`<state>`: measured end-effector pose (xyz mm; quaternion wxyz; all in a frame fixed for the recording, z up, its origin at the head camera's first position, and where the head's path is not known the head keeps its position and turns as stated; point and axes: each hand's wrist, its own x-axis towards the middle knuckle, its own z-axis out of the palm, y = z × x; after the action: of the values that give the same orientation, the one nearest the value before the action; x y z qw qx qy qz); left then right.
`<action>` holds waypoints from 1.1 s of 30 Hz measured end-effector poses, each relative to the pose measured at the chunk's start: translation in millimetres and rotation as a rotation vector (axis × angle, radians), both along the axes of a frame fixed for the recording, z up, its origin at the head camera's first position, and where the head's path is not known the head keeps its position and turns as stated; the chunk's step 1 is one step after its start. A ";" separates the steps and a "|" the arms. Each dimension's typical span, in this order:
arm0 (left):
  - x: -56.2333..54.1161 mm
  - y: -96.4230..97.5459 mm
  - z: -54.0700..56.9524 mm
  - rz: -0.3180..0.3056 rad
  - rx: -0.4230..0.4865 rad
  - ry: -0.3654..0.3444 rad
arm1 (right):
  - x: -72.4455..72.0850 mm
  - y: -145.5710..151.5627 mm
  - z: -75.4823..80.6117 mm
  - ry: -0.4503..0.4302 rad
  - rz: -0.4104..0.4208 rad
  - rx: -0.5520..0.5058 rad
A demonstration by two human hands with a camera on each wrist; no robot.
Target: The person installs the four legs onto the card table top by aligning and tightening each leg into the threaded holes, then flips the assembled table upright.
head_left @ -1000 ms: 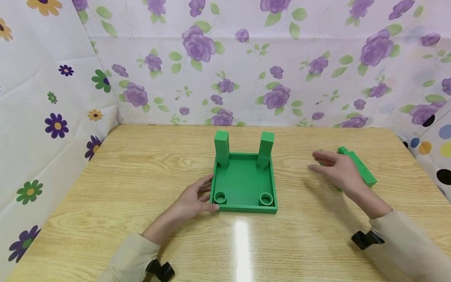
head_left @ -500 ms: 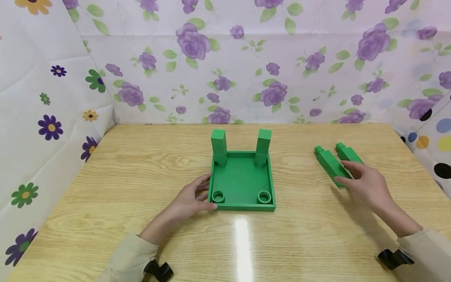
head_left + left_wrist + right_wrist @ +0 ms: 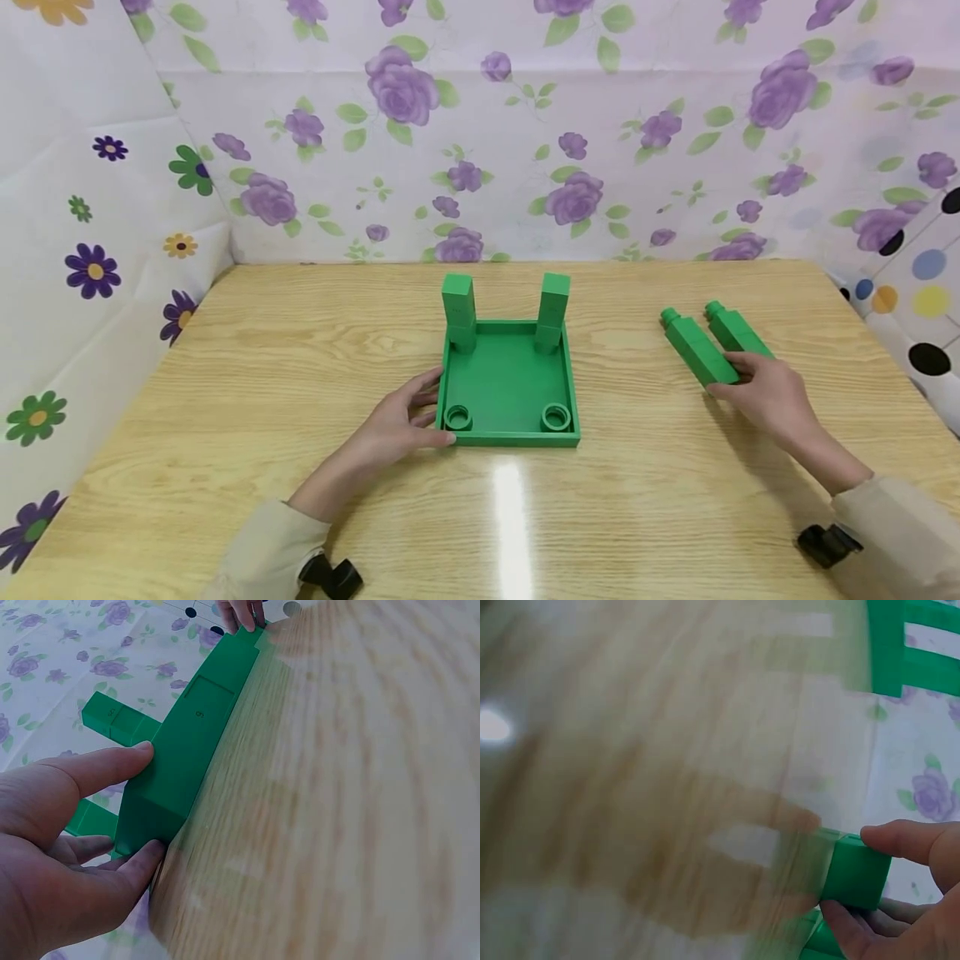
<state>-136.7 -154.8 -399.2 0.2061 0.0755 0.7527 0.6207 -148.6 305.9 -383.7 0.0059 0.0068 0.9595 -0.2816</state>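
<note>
A square green tray (image 3: pixel 506 439) lies on the table. Two green posts, left (image 3: pixel 459 302) and right (image 3: pixel 554 300), stand upright in its far corners; round sockets (image 3: pixel 556 417) show in its near corners. My left hand (image 3: pixel 393 429) holds the tray at its near left corner, the thumb (image 3: pixel 112 769) on one edge and fingers on the side. To the right lie two more green posts with round threaded ends. My right hand (image 3: pixel 772 404) pinches the plain end of the nearer post (image 3: pixel 693 346) between thumb and fingers. The other post (image 3: pixel 735 329) lies just behind, partly hidden by the hand.
The wooden table (image 3: pixel 630 517) runs back to a flowered cloth (image 3: pixel 495 150). Patterned cloths also hang at the left (image 3: pixel 90 333) and right (image 3: pixel 930 283) sides. Black wrist cameras sit by both sleeves.
My right hand has moved right over the lying posts, then closed on the plain end of the nearer one. My left hand has kept its place on the tray; the view has shifted slightly.
</note>
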 end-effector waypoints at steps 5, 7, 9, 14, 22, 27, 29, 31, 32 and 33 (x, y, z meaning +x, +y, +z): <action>-0.3 0.6 1.3 0.005 0.006 0.003 | -0.2 -3.3 -1.9 0.078 0.036 0.043; -0.4 0.5 1.2 0.004 0.006 0.005 | -0.9 -3.8 -2.7 0.090 0.041 0.048; -0.4 0.2 1.1 0.001 0.001 0.010 | -1.5 -3.9 -3.2 0.092 0.041 0.051; -0.2 -0.4 0.1 -0.002 0.008 0.007 | -1.2 -2.9 -1.9 0.085 0.037 0.057; -0.6 0.0 -1.0 -0.003 0.016 0.003 | 0.9 -4.2 5.5 0.108 0.035 0.046; -0.8 -0.2 -1.0 -0.002 0.012 0.003 | 1.3 -10.7 12.1 0.151 0.042 0.016; -0.9 -0.4 -1.3 -0.003 0.013 0.003 | 1.5 -13.0 15.8 0.167 0.049 0.003; -0.9 -0.6 -1.6 -0.004 0.015 0.003 | 2.0 -15.7 20.7 0.184 0.053 -0.007; -0.9 -0.8 -1.8 -0.005 0.017 0.003 | 2.4 -16.8 23.5 0.179 0.051 -0.020; -0.9 -1.0 -2.0 -0.006 0.017 0.002 | 2.8 -18.0 26.6 0.176 0.051 -0.040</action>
<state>-137.6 -155.9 -401.2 0.2065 0.0800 0.7472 0.6266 -145.8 287.9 -357.1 -0.0713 -0.0423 0.9503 -0.3001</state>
